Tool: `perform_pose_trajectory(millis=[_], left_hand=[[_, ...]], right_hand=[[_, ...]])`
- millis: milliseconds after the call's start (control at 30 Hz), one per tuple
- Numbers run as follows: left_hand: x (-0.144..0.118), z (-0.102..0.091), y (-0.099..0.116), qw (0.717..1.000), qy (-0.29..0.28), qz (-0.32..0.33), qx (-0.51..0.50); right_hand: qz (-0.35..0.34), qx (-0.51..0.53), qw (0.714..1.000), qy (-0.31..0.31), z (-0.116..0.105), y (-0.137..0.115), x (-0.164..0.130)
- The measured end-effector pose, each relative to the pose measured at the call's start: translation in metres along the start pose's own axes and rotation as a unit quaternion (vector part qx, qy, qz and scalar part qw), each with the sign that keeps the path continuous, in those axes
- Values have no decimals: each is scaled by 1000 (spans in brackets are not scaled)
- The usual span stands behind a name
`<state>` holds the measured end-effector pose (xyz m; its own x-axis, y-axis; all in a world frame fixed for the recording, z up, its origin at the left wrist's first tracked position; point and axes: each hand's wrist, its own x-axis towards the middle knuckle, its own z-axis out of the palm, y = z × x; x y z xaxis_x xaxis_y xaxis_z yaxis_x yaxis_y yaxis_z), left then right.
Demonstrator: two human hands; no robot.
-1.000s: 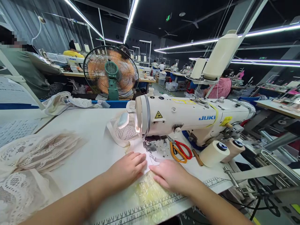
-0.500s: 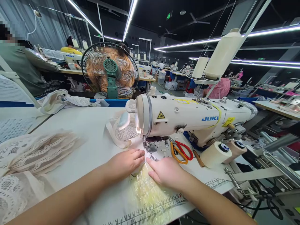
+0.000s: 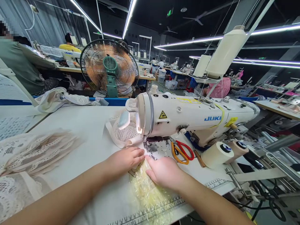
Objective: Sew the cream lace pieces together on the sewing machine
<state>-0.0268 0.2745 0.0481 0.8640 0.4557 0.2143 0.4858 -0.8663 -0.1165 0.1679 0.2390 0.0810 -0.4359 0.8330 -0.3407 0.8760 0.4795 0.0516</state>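
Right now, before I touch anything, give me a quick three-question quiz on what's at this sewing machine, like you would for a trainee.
1. True or false: the right hand is nearer the scissors than the left hand is.
2. Fill in the word: the blue letters on the machine read ____.
3. Multiple choice: how many thread cones stand on the table to the right of the scissors? A: one. B: two. C: five.

Key: 1, true. 2, JUKI. 3, B.
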Motion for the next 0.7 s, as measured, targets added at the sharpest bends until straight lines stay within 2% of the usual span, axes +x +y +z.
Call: perform_pose_trajectory(millis=[233,533,700], left_hand=[[3,-4,-6,1000,-9,-11,15],[9,-8,-13,995,-57,-57,52],[11,-4,-24,993,-56,-60,90]], right_hand=[[12,2,1000,-11,-4,-2,-2],[10,33,999,2,3,1,1],[5,22,1000,14,4,-1,1]])
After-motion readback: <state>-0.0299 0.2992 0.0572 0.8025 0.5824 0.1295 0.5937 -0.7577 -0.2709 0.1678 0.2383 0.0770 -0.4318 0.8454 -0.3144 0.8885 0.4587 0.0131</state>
